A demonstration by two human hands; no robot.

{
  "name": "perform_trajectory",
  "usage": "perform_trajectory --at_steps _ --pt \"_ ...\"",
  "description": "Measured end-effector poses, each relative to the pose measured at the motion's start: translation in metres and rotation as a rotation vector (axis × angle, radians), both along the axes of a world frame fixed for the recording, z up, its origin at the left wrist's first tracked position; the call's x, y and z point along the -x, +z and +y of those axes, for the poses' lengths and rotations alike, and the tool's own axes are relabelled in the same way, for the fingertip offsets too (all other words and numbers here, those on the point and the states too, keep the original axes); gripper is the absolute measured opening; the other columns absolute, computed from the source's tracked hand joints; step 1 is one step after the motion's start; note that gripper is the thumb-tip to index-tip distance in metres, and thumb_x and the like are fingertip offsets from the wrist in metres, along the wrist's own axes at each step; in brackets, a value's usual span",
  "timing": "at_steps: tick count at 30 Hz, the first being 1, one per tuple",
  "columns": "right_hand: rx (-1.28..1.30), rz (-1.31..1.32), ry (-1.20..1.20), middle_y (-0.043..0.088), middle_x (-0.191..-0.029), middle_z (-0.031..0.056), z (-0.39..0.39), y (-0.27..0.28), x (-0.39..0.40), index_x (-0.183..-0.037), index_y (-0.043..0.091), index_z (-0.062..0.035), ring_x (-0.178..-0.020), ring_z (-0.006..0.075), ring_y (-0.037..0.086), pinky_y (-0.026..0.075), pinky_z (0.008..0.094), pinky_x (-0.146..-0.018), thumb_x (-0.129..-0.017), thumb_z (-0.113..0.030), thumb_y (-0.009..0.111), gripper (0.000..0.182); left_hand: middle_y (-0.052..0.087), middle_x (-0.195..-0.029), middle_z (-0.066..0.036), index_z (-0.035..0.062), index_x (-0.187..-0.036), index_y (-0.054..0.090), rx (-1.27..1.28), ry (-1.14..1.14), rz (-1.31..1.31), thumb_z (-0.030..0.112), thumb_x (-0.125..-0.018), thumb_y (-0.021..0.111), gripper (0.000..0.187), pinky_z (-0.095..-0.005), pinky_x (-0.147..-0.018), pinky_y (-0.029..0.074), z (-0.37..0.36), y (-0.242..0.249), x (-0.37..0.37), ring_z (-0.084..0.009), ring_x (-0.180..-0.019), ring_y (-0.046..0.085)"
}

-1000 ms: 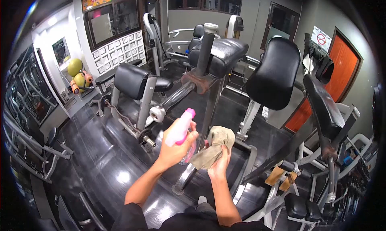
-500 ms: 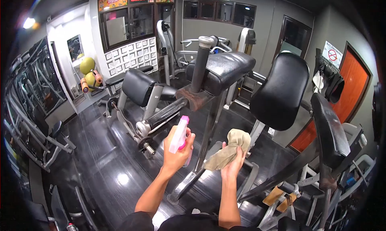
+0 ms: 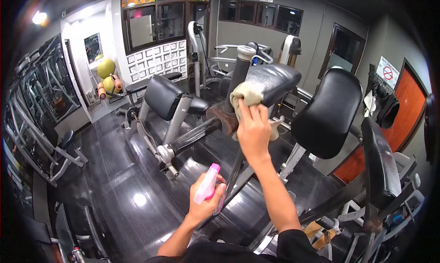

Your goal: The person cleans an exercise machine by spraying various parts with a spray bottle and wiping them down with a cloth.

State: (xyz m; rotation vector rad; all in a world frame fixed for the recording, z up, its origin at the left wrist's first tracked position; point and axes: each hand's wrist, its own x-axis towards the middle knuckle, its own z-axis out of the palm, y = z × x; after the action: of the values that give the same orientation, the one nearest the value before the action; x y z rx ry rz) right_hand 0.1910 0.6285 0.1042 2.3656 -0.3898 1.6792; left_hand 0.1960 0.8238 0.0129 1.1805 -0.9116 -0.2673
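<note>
A pink and clear spray bottle (image 3: pixel 208 186) is held upright in my left hand (image 3: pixel 200 203), low in front of me above the dark floor. My right hand (image 3: pixel 255 134) presses a beige cloth (image 3: pixel 248 94) against the near end of a black padded bench (image 3: pixel 275 79) on a gym machine. Just beside the cloth stands a dark upright post with a light metal cap (image 3: pixel 246 52). A worn brown pad (image 3: pixel 223 119) lies left of the cloth. Part of the cloth hangs down behind my right hand.
A black seat back (image 3: pixel 327 112) stands to the right, with another pad (image 3: pixel 381 162) beyond it. Another padded bench (image 3: pixel 161 98) and a bar are at the left. Green balls (image 3: pixel 106 68) sit near a bright doorway. An orange door (image 3: pixel 403 107) is at the far right.
My right hand has moved up and forward with the cloth, from in front of me onto the bench end. My left hand is lower with the spray bottle. The view has shifted slightly.
</note>
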Motion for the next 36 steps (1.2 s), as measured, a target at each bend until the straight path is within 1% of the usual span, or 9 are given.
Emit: perform_trajectory --at_steps 7,10,13,14,18,25,28,31,36 --pt "-0.289 0.033 0.130 0.064 -0.093 0.0121 0.013 -0.023 0.017 -0.109 0.064 -0.0050 -0.084 0.0301 0.058 0.050 0.0405 -0.075 -0.077 0.002 0.056 0.033 0.064 -0.089 -0.007 -0.0019 -0.107 0.055 0.043 -0.053 0.083 0.000 -0.085 0.065 0.024 -0.0232 -0.058 0.049 0.003 -0.001 -0.005 -0.0081 -0.063 0.062" --pt "-0.901 -0.018 0.246 0.065 -0.082 0.0184 0.016 0.002 0.036 -0.107 0.062 -0.0020 -0.072 0.0249 0.065 0.050 0.0341 -0.073 -0.081 0.002 0.048 0.030 0.059 -0.092 -0.013 -0.0046 -0.104 0.052 0.021 -0.073 0.081 -0.001 -0.087 0.060 0.019 -0.0256 -0.062 0.050 0.009 0.001 -0.009 -0.0132 -0.068 0.062" --pt "-0.727 -0.454 0.462 0.068 -0.089 0.0144 0.005 -0.012 0.027 -0.112 0.060 -0.0014 -0.080 0.0139 0.063 0.048 0.0290 -0.073 -0.085 0.001 0.047 0.030 0.064 -0.088 -0.007 -0.0022 -0.107 0.055 0.040 -0.059 0.113 0.000 -0.085 0.064 0.023 -0.0233 -0.059 0.049 0.015 -0.005 -0.010 -0.0093 -0.065 0.062" --pt "-0.657 -0.515 0.454 0.066 -0.095 0.0141 0.013 -0.008 0.024 -0.114 0.060 -0.0020 -0.088 0.0210 0.063 0.048 0.0334 -0.081 -0.081 0.003 0.050 0.035 0.064 -0.089 -0.008 -0.0025 -0.107 0.055 0.038 -0.058 0.100 0.000 -0.086 0.064 0.023 -0.0235 -0.060 0.049 0.017 -0.007 -0.010 -0.0097 -0.065 0.063" --pt "-0.256 -0.047 0.233 0.059 -0.101 0.0185 0.010 0.001 0.005 -0.112 0.061 -0.0018 -0.098 0.0396 0.051 0.042 0.0458 -0.090 -0.074 0.007 0.051 0.041 0.064 -0.091 -0.009 -0.0034 -0.106 0.055 0.049 -0.083 0.145 0.001 -0.086 0.064 0.022 -0.0243 -0.063 0.050 0.019 -0.007 -0.009 -0.0105 -0.067 0.064" --pt "-0.433 -0.089 0.343 0.060 -0.102 0.0193 0.017 -0.047 0.012 -0.109 0.060 -0.0021 -0.092 0.0401 0.054 0.045 0.0441 -0.084 -0.077 0.005 0.049 0.035 0.064 -0.091 -0.011 -0.0042 -0.104 0.055 0.070 -0.090 0.192 -0.001 -0.085 0.063 0.021 -0.0248 -0.063 0.050 0.031 -0.013 -0.014 -0.0111 -0.065 0.063" --pt "-0.800 -0.201 0.294 0.061 -0.088 0.0161 0.024 -0.050 0.023 -0.101 0.059 0.0012 -0.071 0.0226 0.057 0.045 0.0293 -0.067 -0.078 0.006 0.043 0.028 0.063 -0.093 -0.012 -0.0042 -0.103 0.055 0.040 -0.089 0.158 -0.002 -0.085 0.063 0.020 -0.0250 -0.063 0.050 0.037 -0.017 -0.019 -0.0116 -0.065 0.062" --pt "-0.912 -0.559 0.458 0.060 -0.089 0.0073 0.013 -0.057 0.020 -0.098 0.059 0.0014 -0.078 0.0098 0.052 0.041 0.0237 -0.070 -0.081 0.006 0.040 0.026 0.063 -0.092 -0.012 -0.0039 -0.102 0.055 0.050 -0.100 0.231 -0.002 -0.084 0.063 0.020 -0.0253 -0.064 0.050 0.042 -0.022 -0.021 -0.0118 -0.066 0.063" --pt "-0.252 -0.088 0.308 0.060 -0.104 0.0164 0.019 -0.034 -0.004 -0.097 0.064 -0.0033 -0.116 0.0374 0.048 0.038 0.0461 -0.097 -0.073 0.006 0.049 0.030 0.064 -0.091 -0.012 -0.0035 -0.102 0.055 0.011 -0.081 0.226 -0.004 -0.084 0.063 0.020 -0.0260 -0.064 0.051 0.046 -0.026 -0.026 -0.0116 -0.066 0.063"
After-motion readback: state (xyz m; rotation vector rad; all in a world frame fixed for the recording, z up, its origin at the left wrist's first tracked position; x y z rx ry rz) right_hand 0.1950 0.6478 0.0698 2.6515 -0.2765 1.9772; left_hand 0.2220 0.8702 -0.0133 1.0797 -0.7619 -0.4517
